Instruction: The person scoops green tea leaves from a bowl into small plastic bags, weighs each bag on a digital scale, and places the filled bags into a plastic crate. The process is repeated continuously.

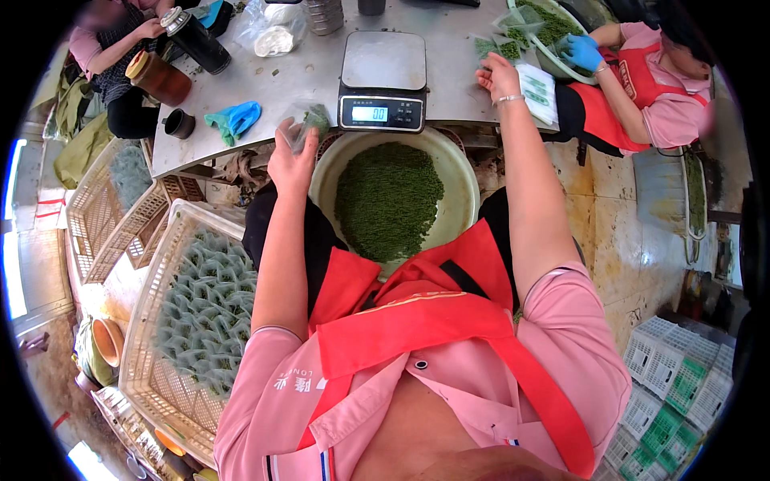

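Note:
My left hand (292, 159) is closed on a small clear plastic bag (314, 120) with some green stuff in it, just left of the digital scale (383, 76). The scale's pan is bare. My right hand (501, 78) reaches over the table's right part, fingers loosely bent and apart. Just beyond its fingertips lie small clear bags (486, 48) with green contents; whether the fingers touch them I cannot tell. Beside my right wrist is a stack of flat white-and-green printed bags (537, 94). Between my knees a pale basin (459, 180) holds a heap of small green leaf-like bits (389, 200).
A beige crate (144, 353) of filled bags stands at my left, another crate (96, 240) behind it. On the table are a blue cloth (234, 122), dark cup (179, 123), brown jar (159, 78) and black thermos (196, 42). Co-workers sit at both sides; one blue-gloved hand (582, 53) touches a green-filled basin.

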A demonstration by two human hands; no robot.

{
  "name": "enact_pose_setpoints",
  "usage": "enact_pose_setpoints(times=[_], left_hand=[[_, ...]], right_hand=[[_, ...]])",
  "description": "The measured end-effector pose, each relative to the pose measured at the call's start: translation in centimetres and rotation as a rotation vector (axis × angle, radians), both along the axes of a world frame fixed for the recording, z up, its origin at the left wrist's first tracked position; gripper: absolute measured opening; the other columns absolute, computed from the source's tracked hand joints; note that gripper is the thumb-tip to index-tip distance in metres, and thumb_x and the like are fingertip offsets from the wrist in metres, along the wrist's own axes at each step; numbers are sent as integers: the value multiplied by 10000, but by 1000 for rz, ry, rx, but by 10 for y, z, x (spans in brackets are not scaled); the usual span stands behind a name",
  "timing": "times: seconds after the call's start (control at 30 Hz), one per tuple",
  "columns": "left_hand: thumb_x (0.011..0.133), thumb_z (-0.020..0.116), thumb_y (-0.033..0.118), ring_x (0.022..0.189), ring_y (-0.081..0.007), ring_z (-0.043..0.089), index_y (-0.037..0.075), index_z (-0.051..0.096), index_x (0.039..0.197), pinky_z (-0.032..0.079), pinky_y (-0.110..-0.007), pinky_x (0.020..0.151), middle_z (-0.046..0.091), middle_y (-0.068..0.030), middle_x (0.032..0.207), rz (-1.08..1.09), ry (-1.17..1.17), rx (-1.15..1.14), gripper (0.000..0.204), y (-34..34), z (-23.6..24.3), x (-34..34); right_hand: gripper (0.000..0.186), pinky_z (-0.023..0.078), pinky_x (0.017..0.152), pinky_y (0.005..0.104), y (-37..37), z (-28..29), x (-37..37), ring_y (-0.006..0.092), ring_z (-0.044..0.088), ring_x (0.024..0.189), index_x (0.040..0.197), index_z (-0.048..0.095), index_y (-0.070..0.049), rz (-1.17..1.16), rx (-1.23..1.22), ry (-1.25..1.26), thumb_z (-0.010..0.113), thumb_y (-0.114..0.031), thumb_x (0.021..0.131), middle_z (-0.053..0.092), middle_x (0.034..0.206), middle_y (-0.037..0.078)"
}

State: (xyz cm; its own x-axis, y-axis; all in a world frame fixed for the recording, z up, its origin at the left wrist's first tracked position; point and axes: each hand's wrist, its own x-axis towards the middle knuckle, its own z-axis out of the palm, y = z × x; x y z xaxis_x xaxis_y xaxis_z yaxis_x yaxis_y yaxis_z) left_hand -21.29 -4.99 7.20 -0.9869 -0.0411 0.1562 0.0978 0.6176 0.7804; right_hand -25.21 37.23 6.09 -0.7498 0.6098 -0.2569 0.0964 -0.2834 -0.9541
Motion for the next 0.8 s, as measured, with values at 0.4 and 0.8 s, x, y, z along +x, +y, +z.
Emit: enact_pose_setpoints(times=[0.4,0.8], left_hand=[[955,422,311,684,-203,663,12,501,1206,483,-293,643,618,-142,975,-105,87,658,398,-46,-5,19],[925,344,503,859,-334,630,143,543,1187,465,-411,724,663,-167,848,804,102,-411,488,-375,114,351]], right_hand=[[251,544,635,272,-197,71,64,185,653,687,1116,575,29,300,272,374,510,-81,900,640,942,154],[214,496,588,235,-241,-74,177,114,611,687,1094,606,-46,890,355,7,503,-73,909,647,938,59]])
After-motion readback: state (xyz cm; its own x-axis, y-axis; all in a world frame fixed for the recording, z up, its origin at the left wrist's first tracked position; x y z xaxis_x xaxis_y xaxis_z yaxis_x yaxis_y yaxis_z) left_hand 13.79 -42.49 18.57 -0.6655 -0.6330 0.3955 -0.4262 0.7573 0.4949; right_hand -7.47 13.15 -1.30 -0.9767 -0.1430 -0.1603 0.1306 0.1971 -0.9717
